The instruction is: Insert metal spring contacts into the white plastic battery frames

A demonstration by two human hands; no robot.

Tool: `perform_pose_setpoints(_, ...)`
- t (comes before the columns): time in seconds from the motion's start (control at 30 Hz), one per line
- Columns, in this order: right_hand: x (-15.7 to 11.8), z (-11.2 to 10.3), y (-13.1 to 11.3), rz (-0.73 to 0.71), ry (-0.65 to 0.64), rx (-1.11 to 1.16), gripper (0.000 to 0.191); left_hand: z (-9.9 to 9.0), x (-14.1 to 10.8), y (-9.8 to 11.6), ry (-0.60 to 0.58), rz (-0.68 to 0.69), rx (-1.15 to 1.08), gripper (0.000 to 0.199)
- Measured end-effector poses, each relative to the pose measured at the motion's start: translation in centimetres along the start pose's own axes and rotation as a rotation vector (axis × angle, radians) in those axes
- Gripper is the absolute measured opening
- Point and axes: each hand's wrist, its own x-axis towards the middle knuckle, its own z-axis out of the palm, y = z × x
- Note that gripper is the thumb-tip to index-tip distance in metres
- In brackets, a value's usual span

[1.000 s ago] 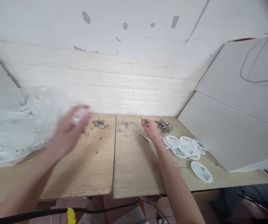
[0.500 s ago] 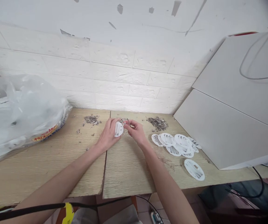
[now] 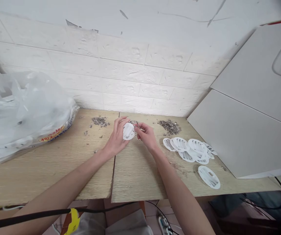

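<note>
Left hand [image 3: 114, 139] moved from plastic bag [image 3: 30, 107] to beside right hand [image 3: 147, 135]; I see it gripping white disc [image 3: 128, 131] above tabletop [image 3: 135, 179], right one pinching slim metal piece [image 3: 138, 125] near disc's edge

The disc [image 3: 128, 131] in your left hand [image 3: 116, 136] looks like smooth plastic, the slim tool [image 3: 138, 125] in your right hand [image 3: 146, 135] like metal; beneath both, the tabletop [image 3: 135, 182] is matt, grained wood (rough along the seam [image 3: 113, 182]).

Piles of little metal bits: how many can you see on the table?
3: the left pile, left of the left hand; the right pile, right of the right hand; and the middle pile, partly hidden behind both hands. More could be hidden there.
</note>
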Motion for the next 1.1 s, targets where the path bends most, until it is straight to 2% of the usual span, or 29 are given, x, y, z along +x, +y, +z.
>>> perform_pose_setpoints(0.1,0.0,0.0,0.0,-0.007,0.016,0.014,0.032,0.3,-0.1,0.0,0.061,-0.028,-0.078,0.074)
perform_pose_setpoints(0.23,-0.1,0.0,-0.2,-0.020,0.032,0.024,0.033,1.2,-0.3,-0.2,0.086,-0.192,-0.355,0.077)
perform_pose_setpoints(0.33,-0.1,-0.1,-0.3,-0.026,0.038,0.030,0.030,1.5,-0.3,-0.2,0.106,-0.234,-0.508,0.077)
perform_pose_setpoints(0.4,-0.1,-0.3,-0.4,-0.018,0.050,0.021,0.028,1.4,-0.2,0.0,0.108,-0.249,-0.524,0.072)
perform_pose_setpoints(0.53,0.1,-0.5,-0.2,0.001,0.062,-0.011,0.029,0.9,0.0,0.2,0.062,-0.249,-0.432,0.042)
perform_pose_setpoints(0.6,0.1,-0.6,-0.2,-0.021,0.074,-0.023,0.035,0.9,0.1,0.1,0.053,-0.243,-0.416,0.038)
perform_pose_setpoints(0.7,0.1,-0.8,-0.2,-0.063,0.091,-0.049,0.040,1.1,0.0,-0.2,0.059,-0.275,-0.426,0.050)
perform_pose_setpoints(0.9,0.3,-0.9,0.2,-0.026,0.056,-0.061,0.033,1.4,-0.4,-0.6,0.033,-0.337,-0.510,0.060)
perform_pose_setpoints(1.0,0.3,-0.9,0.4,-0.040,0.065,-0.083,0.031,1.5,-0.5,-0.5,-0.012,-0.387,-0.633,0.076)
perform_pose_setpoints(1.1,0.0,-0.9,0.0,-0.100,0.121,-0.145,0.029,1.6,-0.4,-0.4,-0.082,-0.512,-0.802,0.092)
